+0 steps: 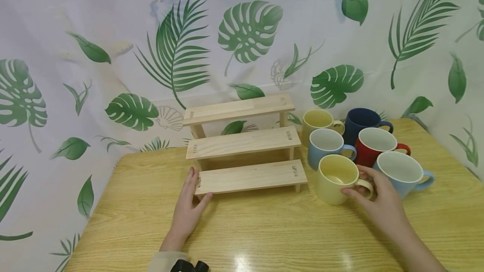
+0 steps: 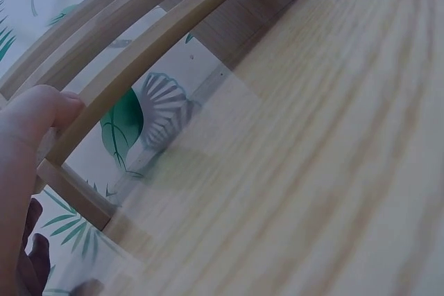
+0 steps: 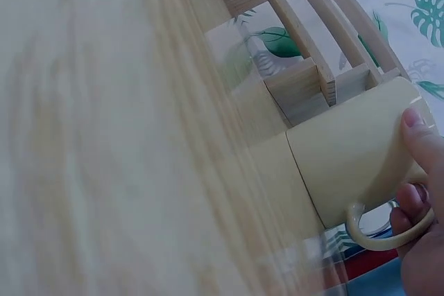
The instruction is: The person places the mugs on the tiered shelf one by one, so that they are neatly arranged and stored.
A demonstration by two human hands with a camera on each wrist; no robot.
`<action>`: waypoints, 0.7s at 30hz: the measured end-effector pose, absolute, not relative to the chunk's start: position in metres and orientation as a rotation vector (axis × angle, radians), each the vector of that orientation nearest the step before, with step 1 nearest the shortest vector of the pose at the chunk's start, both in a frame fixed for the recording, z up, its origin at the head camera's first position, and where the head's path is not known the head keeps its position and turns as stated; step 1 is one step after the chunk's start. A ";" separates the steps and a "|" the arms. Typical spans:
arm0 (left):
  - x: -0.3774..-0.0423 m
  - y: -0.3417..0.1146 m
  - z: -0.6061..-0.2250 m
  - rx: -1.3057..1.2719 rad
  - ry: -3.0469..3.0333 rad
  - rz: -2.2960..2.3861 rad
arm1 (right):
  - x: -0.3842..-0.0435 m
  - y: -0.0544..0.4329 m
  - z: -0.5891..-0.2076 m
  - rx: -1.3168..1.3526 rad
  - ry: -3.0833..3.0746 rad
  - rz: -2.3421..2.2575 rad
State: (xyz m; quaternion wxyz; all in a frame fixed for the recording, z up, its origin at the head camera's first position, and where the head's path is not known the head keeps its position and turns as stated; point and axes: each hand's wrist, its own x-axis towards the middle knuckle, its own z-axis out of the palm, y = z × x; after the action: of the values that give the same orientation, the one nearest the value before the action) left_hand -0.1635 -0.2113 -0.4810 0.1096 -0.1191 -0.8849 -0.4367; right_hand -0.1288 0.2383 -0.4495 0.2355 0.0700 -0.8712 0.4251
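A three-step wooden rack (image 1: 243,146) stands at the back middle of the wooden table (image 1: 264,230). My left hand (image 1: 194,192) lies flat on the table, its straight fingers touching the left end of the lowest step; the left wrist view shows a fingertip (image 2: 41,112) against that step (image 2: 139,53). To the right, my right hand (image 1: 363,186) grips the handle of a pale yellow mug (image 1: 336,179) standing upright on the table. In the right wrist view, fingers (image 3: 420,136) curl through the handle of the mug (image 3: 347,157), with the rack (image 3: 312,25) just beyond.
Several more mugs cluster behind the held one: pale yellow (image 1: 317,123), navy (image 1: 363,121), light blue (image 1: 325,146), red (image 1: 378,144) and a larger light blue (image 1: 402,171). A leaf-print cloth (image 1: 113,53) hangs behind the table. The table's edges lie close on both sides.
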 end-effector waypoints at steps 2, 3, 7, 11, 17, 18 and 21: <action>-0.163 -0.211 -0.482 -0.345 -2.600 -1.287 | -0.128 0.239 -0.451 0.185 -2.391 1.158; -0.163 -0.211 -0.482 -0.344 -2.600 -1.290 | -0.128 0.239 -0.452 0.183 -2.391 1.161; -0.163 -0.212 -0.482 -0.338 -2.606 -1.303 | -0.127 0.239 -0.455 0.162 -2.390 1.184; -0.163 -0.211 -0.481 -0.337 -2.612 -1.318 | -0.129 0.239 -0.458 0.155 -2.361 1.275; -0.163 -0.212 -0.482 -0.337 -2.615 -1.319 | -0.130 0.240 -0.461 0.125 -2.341 1.357; -0.163 -0.212 -0.482 -0.337 -2.614 -1.321 | -0.131 0.241 -0.461 0.113 -2.346 1.369; -0.162 -0.211 -0.482 -0.339 -2.611 -1.329 | -0.131 0.242 -0.462 0.076 -2.352 1.412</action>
State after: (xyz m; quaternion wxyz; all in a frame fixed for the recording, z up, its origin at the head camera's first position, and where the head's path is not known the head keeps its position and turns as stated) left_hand -0.1622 -0.2115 -0.4818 0.0958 -0.1143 -0.8813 -0.4485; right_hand -0.1305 0.2422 -0.4618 0.1973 0.0272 -0.8403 0.5042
